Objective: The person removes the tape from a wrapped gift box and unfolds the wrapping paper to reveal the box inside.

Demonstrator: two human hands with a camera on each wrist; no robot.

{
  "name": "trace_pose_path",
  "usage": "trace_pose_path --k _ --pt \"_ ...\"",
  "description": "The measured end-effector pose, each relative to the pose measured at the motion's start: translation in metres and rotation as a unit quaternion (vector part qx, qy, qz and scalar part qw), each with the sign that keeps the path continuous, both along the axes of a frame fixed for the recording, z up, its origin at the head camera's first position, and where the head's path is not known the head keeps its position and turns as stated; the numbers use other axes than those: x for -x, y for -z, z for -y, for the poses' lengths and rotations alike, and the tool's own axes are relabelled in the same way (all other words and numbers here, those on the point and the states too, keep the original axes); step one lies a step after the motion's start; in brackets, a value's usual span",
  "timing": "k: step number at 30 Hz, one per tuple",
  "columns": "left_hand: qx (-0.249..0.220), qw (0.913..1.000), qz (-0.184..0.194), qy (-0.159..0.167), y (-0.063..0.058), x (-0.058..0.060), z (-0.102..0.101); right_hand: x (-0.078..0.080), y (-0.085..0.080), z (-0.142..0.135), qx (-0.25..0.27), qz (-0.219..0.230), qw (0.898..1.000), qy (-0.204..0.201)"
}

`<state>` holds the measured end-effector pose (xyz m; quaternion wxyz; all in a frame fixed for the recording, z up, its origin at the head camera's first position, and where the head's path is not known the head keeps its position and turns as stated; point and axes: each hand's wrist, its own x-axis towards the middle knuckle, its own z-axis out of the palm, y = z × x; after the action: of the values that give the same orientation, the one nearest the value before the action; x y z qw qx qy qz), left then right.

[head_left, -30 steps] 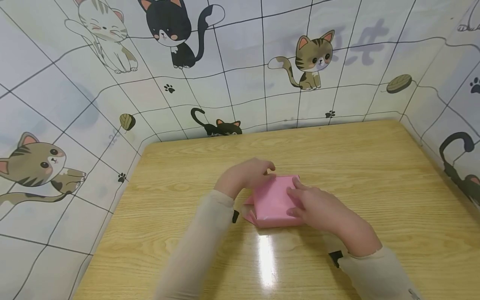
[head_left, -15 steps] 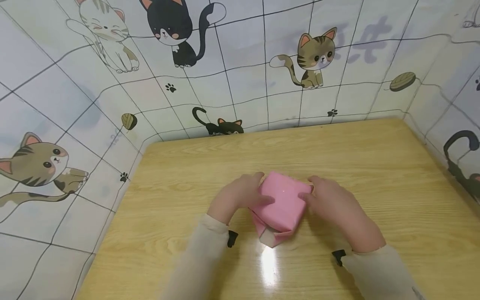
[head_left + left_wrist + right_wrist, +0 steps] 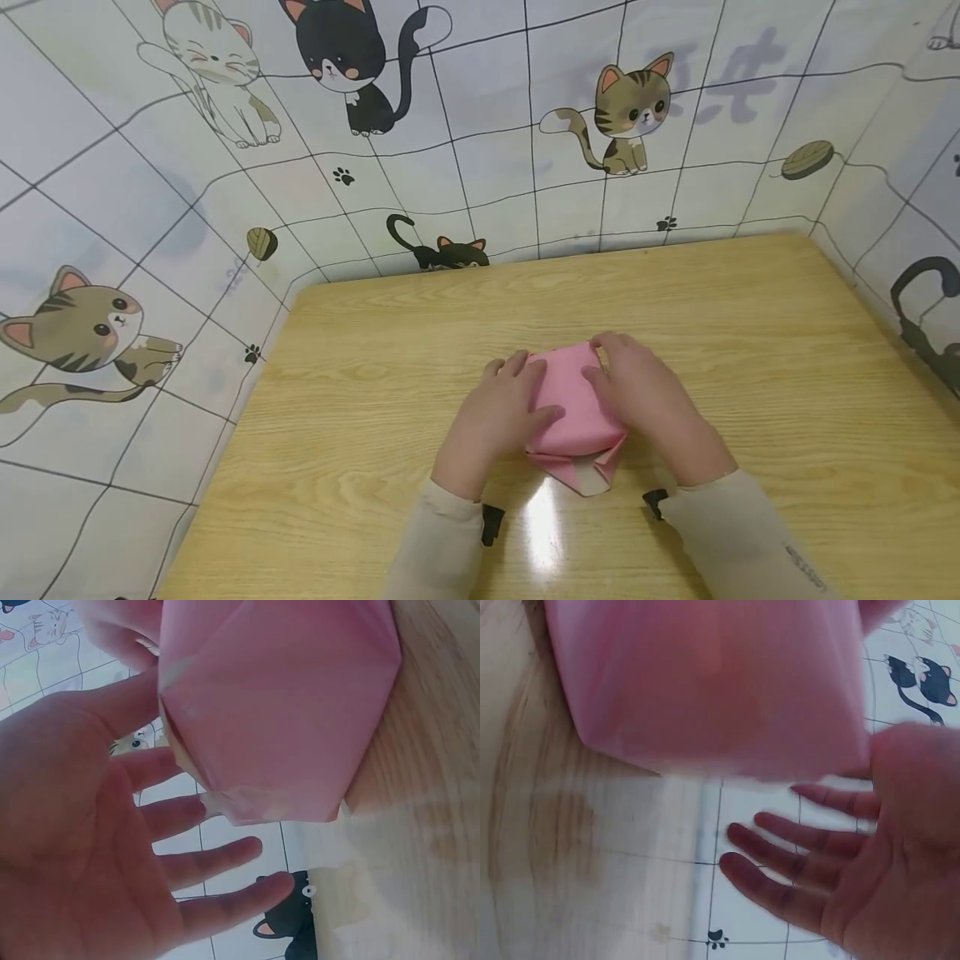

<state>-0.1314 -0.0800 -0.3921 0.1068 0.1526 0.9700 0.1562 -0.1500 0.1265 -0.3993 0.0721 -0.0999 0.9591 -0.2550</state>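
Note:
A box wrapped in pink paper (image 3: 573,400) lies on the table between my hands. At its near end the paper sticks out in a folded, pointed flap (image 3: 588,477) with a pale inner side. My left hand (image 3: 495,417) rests on the box's left side, thumb over the top, fingers spread along the edge. In the left wrist view its fingers (image 3: 217,862) are nearly straight, some touching the paper's edge. My right hand (image 3: 648,404) touches the right side and far right corner. Its fingers (image 3: 780,889) look relaxed and extended in the right wrist view; its thumb is hidden there.
The wooden table (image 3: 360,400) extends around the box on all sides. Walls covered with a cat-print sheet (image 3: 495,167) stand along its back, left and right edges. A small black piece (image 3: 492,525) shows at each wrist.
The box has turned on the table: its folded flap end swung from the left side to face me. Both hands have shifted their places along its sides.

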Motion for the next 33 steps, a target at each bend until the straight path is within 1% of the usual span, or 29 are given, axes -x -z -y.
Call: trace_pose_path --k 2,4,5,7,10,13,15,17,18,21,23,26,29,31,33 --pt "-0.001 1.0 -0.002 0.006 0.001 0.001 0.002 -0.005 -0.001 -0.002 -0.019 -0.025 0.999 -0.044" --pt "-0.006 0.9998 -0.009 0.014 0.003 0.002 0.004 -0.012 -0.002 -0.005 -0.028 -0.04 0.995 -0.089" --pt "-0.011 0.9997 -0.01 0.018 0.004 0.002 0.005 -0.015 -0.002 -0.006 -0.029 -0.042 0.993 -0.109" --pt "-0.024 0.9993 -0.009 0.026 0.006 0.004 0.007 -0.019 -0.003 -0.008 -0.024 -0.035 0.99 -0.132" --pt "-0.042 0.9984 -0.004 0.036 0.008 0.006 0.008 -0.023 -0.001 -0.009 -0.01 -0.022 0.989 -0.144" --pt "-0.052 0.9977 0.003 0.044 0.008 0.007 0.009 -0.026 -0.001 -0.012 -0.021 -0.021 0.988 -0.149" --pt "-0.042 0.9977 -0.002 0.053 0.008 0.008 0.01 -0.027 -0.002 -0.014 -0.028 -0.02 0.988 -0.152" --pt "-0.022 0.9971 -0.017 0.071 0.008 0.01 0.011 -0.028 -0.003 -0.015 -0.03 -0.022 0.987 -0.157" --pt "-0.01 0.996 -0.032 0.083 0.009 0.012 0.012 -0.027 -0.003 -0.016 -0.028 -0.021 0.987 -0.159" --pt "0.015 0.9888 -0.081 0.124 0.008 0.019 0.013 -0.027 -0.004 -0.018 -0.013 -0.017 0.986 -0.163" --pt "0.018 0.9827 -0.104 0.152 0.008 0.027 0.014 -0.027 -0.004 -0.02 0.0 -0.014 0.986 -0.165" --pt "0.012 0.9763 -0.117 0.182 0.006 0.038 0.014 -0.026 -0.004 -0.021 0.014 -0.006 0.986 -0.169" --pt "0.013 0.9719 -0.122 0.201 0.005 0.047 0.014 -0.025 -0.003 -0.022 0.02 0.004 0.985 -0.172" --pt "0.014 0.968 -0.13 0.214 0.005 0.052 0.014 -0.025 -0.004 -0.022 0.022 0.008 0.984 -0.174" --pt "0.022 0.9621 -0.143 0.231 0.004 0.054 0.014 -0.025 -0.004 -0.022 0.024 0.01 0.984 -0.174"
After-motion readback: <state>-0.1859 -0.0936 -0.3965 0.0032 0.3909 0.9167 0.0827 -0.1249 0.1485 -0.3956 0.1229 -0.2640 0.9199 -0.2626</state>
